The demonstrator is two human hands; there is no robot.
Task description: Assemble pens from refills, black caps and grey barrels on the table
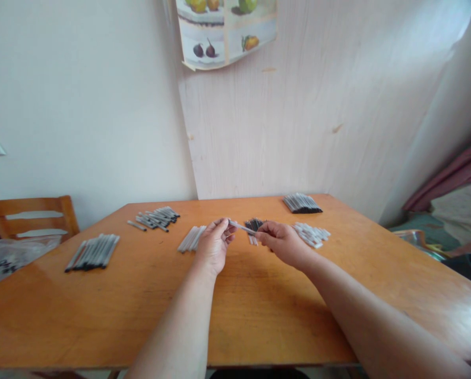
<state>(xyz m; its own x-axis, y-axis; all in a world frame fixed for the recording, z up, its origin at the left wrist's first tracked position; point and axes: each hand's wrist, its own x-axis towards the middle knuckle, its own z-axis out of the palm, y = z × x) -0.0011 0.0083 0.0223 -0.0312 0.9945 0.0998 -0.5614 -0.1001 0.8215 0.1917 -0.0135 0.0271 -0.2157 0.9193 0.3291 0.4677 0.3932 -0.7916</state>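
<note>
Over the middle of the table, my left hand [216, 243] pinches one end of a slim whitish pen [241, 227]. My right hand [279, 241] grips the other end, so the pen spans the gap between both hands, slightly tilted. Beneath it lies a bunch of thin refills with dark ends [252, 238], partly hidden by my right hand. To the left of my left hand is a row of translucent pen barrels [190, 239]. Beyond my right hand a heap of short whitish pieces [311, 235] rests on the wood.
A wooden table [243, 326] stands against the wall. Pens with black ends form a row [93, 252] at the left, a loose pile [155, 218] behind it and a stack [302, 202] at the back right. A wooden chair [33, 205] and plastic bag [20, 252] are left.
</note>
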